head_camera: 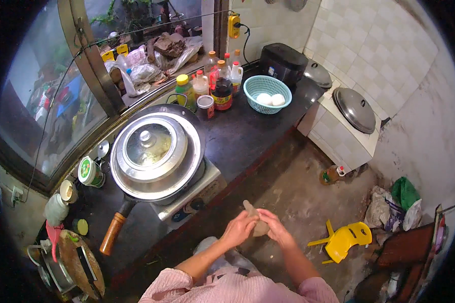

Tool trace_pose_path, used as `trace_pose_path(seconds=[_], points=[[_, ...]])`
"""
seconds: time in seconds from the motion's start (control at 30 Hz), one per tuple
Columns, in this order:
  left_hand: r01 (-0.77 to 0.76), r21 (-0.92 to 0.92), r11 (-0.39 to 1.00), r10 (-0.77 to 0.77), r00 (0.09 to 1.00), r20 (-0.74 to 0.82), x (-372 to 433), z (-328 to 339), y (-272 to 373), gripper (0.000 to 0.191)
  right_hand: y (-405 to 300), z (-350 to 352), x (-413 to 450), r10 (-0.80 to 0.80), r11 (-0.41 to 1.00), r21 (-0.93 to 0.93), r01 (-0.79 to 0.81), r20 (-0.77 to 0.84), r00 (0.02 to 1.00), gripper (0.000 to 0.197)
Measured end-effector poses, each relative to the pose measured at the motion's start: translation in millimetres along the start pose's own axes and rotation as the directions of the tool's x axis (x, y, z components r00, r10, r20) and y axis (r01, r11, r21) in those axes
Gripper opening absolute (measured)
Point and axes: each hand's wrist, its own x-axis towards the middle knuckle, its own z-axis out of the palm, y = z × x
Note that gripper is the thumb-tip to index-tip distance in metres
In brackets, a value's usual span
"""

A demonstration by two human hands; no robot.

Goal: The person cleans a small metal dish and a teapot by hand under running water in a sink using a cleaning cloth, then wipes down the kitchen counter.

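Note:
My left hand (239, 228) and my right hand (273, 227) are together in front of my body, over the floor beside the counter. Between them both grip a limp greyish-beige piece (261, 228) that looks like cloth; its exact kind is unclear. One end pokes up past the fingers, and the rest hangs below them. Nearest on the counter is a gas stove (189, 200). On it rests a wok with a wooden handle (113, 233), carrying a wide metal pan (117, 170) under a steamy glass-and-metal lid (151, 142).
Several sauce bottles (222, 92) line the window side, near a turquoise basket (267, 107) holding two white round items (271, 99). A round chopping board with a cleaver (87, 265) stands at lower left. A yellow plastic chair (347, 240) and an oil bottle (330, 176) occupy the floor.

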Motion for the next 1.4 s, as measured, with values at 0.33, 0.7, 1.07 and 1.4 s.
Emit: trace_pose_path(seconds=[0.33,0.7,1.07,1.4], points=[[0.113,0.199,0.973,0.009,0.849,-0.528,139.3,-29.2,-1.0,0.038,-159.3,46.6,105.1,-0.834,0.326,-0.592,0.737,0.187,0.519,0.028],[0.550,0.605,0.577,-0.393,0.835,-0.385,243.4,16.6,-130.4,0.058,-146.8,11.7,232.6,-0.196,-0.390,-0.824,0.410,0.510,0.838,0.059],[0.172,0.757,0.631,-0.116,0.985,-0.128,358.0,6.8,-151.2,0.052,-219.7,-0.8,303.4,-0.379,-0.468,-0.848,0.249,0.447,0.810,0.055],[0.833,0.513,0.207,-0.470,0.545,-0.694,275.1,-77.8,-165.8,0.045,-178.8,105.4,333.7,0.142,-0.255,-0.593,0.764,0.758,0.636,0.057]])
